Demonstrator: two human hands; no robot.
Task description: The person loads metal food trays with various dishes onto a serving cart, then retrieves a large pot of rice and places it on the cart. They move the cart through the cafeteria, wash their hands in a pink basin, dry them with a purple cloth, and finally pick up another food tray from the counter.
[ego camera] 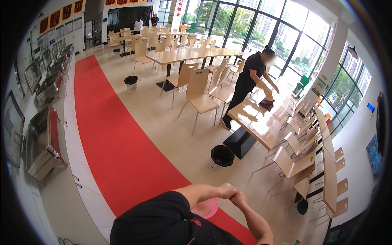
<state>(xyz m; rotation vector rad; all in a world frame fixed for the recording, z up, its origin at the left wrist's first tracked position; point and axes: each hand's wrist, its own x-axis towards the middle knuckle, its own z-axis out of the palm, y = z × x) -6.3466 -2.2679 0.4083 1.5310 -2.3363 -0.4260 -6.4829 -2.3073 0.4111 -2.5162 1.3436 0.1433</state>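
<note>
My left hand (227,190) and my right hand (239,198) are closed against each other in front of my body. Which of the two is left or right is hard to tell, as the arms may cross. Whatever they may hold is hidden inside the fingers. Below and beside them, partly covered by my forearm, a pink plastic basin (210,209) sits over the red carpet runner (128,144). Across the aisle a person (249,76) in dark clothes and long rubber gloves leans over a wet, shiny wooden table (254,118), one glove on a dark cloth (266,104).
Two lined waste bins (215,165) (131,88) stand on the tiled floor. Wooden chairs (202,102) surround long tables (183,55). Steel chafing dishes (43,144) line the counter at left. More people (138,26) are at the far end.
</note>
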